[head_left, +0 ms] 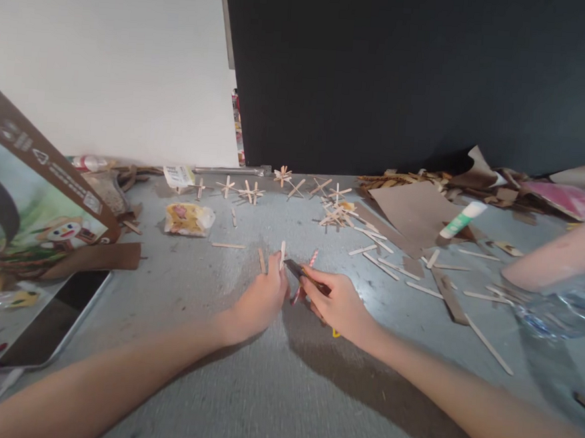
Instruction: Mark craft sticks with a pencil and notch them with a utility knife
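My left hand (261, 300) is closed on a small wooden stick (283, 253) that stands upright above its fingers. My right hand (339, 304) is closed on a dark cutting tool (304, 274) whose tip points left toward the stick; a bit of yellow shows under the hand. A red-and-white striped stick (312, 258) lies just behind the two hands. Both hands rest close together on the grey table (260, 390), near its middle.
Glued stick stars (251, 191) and loose sticks (379, 262) lie at the back. A glue stick (463, 219) rests on brown cardboard (413, 211). A snack packet (189, 218), a paper bag (33, 207) and a phone (55, 319) are left; a clear plastic bottle (562, 298) is right.
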{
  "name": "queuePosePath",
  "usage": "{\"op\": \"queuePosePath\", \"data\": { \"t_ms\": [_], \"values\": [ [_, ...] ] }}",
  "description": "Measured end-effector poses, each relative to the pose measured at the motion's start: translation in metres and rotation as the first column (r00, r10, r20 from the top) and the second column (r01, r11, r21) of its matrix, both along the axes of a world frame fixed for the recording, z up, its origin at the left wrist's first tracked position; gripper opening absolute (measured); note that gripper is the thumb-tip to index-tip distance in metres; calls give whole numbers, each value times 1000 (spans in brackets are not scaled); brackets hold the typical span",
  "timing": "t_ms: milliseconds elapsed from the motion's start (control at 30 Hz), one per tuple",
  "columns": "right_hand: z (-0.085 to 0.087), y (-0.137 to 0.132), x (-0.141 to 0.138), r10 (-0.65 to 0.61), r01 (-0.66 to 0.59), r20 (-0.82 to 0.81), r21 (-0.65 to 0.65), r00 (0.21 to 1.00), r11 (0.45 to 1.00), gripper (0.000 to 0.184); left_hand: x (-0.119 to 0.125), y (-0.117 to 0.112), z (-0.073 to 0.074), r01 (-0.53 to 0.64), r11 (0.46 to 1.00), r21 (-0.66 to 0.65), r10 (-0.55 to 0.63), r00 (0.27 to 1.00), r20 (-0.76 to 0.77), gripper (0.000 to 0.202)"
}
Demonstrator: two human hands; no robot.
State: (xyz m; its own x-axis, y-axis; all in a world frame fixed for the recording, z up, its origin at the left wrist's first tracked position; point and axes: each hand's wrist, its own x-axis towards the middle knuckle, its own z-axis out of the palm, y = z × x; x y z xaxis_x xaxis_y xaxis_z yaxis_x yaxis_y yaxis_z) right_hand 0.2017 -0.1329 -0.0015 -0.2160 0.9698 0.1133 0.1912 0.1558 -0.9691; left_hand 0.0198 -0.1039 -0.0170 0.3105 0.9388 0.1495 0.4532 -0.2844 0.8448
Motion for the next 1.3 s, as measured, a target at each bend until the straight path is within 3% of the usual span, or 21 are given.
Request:
{"op": "queuePosePath", "data": {
  "t_ms": [233,500,700,867,1300],
  "values": [
    [-5,-2,-2,-63,62,20,24,998,998,47,1,3,2,88,995,36,-88,996,-13,36],
    [8,-12,-10,-63,47,-94,-166,994,985,57,-1,3,-8,46,993,109,-29,988,-153,40],
    [7,-15,-13,-57,4,-259,-201,964,980,43,0,4,3,141,988,60,-143,990,15,26],
    [1,-15,-17,-73,9,-327,-192,942,981,38,4,4,11,106,994,-22,-99,975,199,26],
    [1,-14,-20,-126,13,-396,-274,910,962,36,6,6,17,15,999,-44,-10,995,97,35]
  ]
}}
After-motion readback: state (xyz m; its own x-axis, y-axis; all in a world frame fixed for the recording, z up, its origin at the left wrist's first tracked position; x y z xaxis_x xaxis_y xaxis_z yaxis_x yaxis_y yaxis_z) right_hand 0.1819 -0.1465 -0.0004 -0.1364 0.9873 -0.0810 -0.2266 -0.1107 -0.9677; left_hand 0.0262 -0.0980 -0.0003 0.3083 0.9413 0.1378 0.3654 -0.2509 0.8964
